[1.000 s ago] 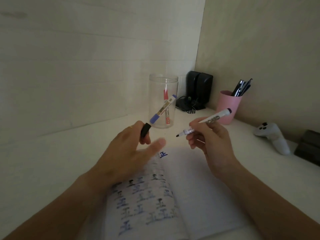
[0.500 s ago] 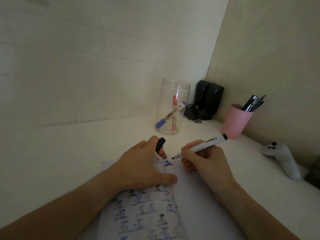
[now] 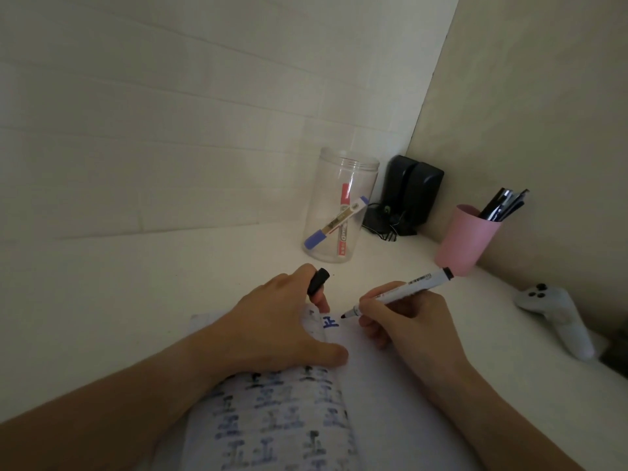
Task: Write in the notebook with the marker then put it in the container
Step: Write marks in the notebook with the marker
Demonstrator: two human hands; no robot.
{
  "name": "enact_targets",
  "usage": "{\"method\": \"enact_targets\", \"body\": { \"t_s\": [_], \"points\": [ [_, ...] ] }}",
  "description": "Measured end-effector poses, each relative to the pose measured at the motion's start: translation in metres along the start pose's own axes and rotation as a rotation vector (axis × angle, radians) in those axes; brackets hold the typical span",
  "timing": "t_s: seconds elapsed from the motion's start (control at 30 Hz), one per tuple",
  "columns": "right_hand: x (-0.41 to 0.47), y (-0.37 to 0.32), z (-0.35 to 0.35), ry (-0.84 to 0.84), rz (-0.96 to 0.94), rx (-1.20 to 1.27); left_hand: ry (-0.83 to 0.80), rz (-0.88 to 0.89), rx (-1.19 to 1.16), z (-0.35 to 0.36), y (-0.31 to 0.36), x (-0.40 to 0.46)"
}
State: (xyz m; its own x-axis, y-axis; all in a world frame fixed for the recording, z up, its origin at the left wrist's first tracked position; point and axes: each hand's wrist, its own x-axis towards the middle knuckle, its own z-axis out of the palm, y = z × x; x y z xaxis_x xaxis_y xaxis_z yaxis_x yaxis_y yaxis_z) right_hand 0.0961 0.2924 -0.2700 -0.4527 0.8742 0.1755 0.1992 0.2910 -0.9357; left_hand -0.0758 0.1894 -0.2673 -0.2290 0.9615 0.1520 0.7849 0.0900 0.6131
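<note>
An open notebook (image 3: pixel 384 385) lies on the white desk, its left page full of blue and black characters. My right hand (image 3: pixel 407 321) grips an uncapped white marker (image 3: pixel 404 292), tip down at the top of the right page beside a blue character. My left hand (image 3: pixel 275 328) rests flat on the left page and pinches the black marker cap (image 3: pixel 318 281) between its fingers. Behind them stands a clear plastic container (image 3: pixel 343 205) holding a blue-capped and a red-capped marker.
A pink cup (image 3: pixel 465 237) with several pens stands at the right wall. Black speakers (image 3: pixel 411 195) with cables fill the corner. A white game controller (image 3: pixel 557 317) lies at the right, a dark object at the frame edge beyond it.
Both hands came down from mid-air onto the notebook. The marker tip dropped to the top of the right page. My view tilted lower and shifted.
</note>
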Motion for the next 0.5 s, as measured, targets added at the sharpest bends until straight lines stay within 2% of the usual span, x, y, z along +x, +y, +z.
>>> {"method": "enact_targets", "body": {
  "t_s": [0.23,0.5],
  "points": [
    [-0.0002,0.0004,0.0011,0.02,-0.018,-0.114,0.005,0.006,-0.006,-0.0002,0.0011,-0.0006],
    [-0.0011,0.0003,-0.0007,0.031,-0.015,-0.063,0.008,0.008,-0.021,-0.0002,0.0013,-0.0014]
  ]
}}
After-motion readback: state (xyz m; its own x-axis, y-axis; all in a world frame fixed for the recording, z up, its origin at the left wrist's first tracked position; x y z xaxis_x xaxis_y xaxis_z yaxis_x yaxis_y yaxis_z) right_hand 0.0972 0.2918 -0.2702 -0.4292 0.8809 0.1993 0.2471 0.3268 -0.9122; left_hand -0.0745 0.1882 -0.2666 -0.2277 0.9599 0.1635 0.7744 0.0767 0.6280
